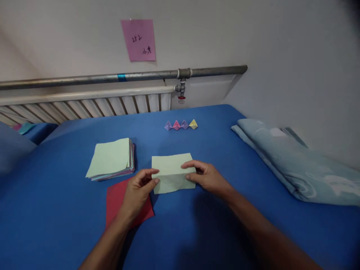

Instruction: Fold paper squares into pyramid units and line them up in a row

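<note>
A pale green sheet of paper (173, 168) with a crease across its middle lies in front of me on the blue surface. Its left edge is between the thumb and fingers of my left hand (140, 187). My right hand (205, 175) has its thumb and fingers on the sheet's right part. Beneath my left wrist lies a red sheet (115, 198), partly covered by the hand. To the left is a stack of coloured paper (111, 157), pale green on top. Several small folded paper shapes (176, 125), purple, pink and yellow, sit in a row farther back.
A folded light blue patterned cloth (292, 161) lies at the right on the blue surface (67, 210). Along the wall run a metal pipe (90, 79) and a white radiator (112, 106). A pink note (140, 40) hangs above them.
</note>
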`<state>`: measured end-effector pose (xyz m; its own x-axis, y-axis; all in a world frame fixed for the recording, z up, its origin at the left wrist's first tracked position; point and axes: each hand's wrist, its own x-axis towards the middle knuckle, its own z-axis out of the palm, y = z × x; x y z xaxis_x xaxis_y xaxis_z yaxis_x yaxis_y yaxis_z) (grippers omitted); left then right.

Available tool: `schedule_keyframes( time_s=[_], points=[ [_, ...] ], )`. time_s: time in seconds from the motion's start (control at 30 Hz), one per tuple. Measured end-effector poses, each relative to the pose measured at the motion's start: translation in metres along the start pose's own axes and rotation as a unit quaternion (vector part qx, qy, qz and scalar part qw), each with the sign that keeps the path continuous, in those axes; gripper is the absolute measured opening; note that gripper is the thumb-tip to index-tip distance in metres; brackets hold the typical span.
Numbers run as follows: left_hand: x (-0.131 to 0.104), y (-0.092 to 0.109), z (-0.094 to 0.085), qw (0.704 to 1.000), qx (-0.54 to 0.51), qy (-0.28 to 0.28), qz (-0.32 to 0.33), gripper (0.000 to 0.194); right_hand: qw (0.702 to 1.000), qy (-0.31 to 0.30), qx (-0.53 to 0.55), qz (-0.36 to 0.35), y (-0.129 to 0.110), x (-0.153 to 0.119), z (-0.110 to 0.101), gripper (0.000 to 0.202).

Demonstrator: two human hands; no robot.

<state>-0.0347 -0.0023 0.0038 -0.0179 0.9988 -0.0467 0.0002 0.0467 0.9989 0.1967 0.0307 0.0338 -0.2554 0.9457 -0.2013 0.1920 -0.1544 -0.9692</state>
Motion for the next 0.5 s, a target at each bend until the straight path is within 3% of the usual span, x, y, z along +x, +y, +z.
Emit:
schedule_keyframes(
  time_s=[0.13, 0.23, 0.37, 0.5],
  points=[
    [0.001, 0.001, -0.004, 0.986, 0.133, 0.031, 0.09, 0.019, 0.989, 0.025, -0.123, -0.079, 0.001, 0.0, -0.001, 0.026],
    [0.002, 0.006, -0.004, 0.962, 0.213, 0.051, 0.165, 0.015, 0.963, 0.042, -0.209, -0.166, 0.004, 0.0, -0.002, 0.026],
    [0.002, 0.008, -0.002, 0.937, 0.245, 0.063, 0.24, 0.012, 0.889, 0.09, -0.323, -0.311, 0.01, 0.002, -0.004, 0.024],
    [0.001, 0.005, 0.002, 0.918, 0.271, 0.078, 0.281, 0.011, 0.801, 0.161, -0.423, -0.392, 0.013, 0.003, -0.006, 0.022]
  ],
)
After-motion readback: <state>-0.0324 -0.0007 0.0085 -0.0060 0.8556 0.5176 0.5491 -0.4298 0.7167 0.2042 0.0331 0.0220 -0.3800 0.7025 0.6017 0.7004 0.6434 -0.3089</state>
